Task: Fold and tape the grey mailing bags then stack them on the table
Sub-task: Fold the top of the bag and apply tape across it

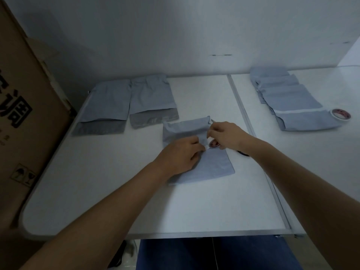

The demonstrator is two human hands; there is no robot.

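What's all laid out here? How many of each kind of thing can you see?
Grey mailing bags lying open at the far left: 2
Bag being folded under the hands: 1
Overlapping bags at the right: at least 4
Tape rolls: 2
Cardboard box: 1
Total: at least 10

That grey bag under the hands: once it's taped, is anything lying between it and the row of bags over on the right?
Nothing visible blocks it. The mailing bag lies under both hands, and the bare table runs to the overlapping bags. Only the table's seam crosses between; a tape roll sits at the row's near end.
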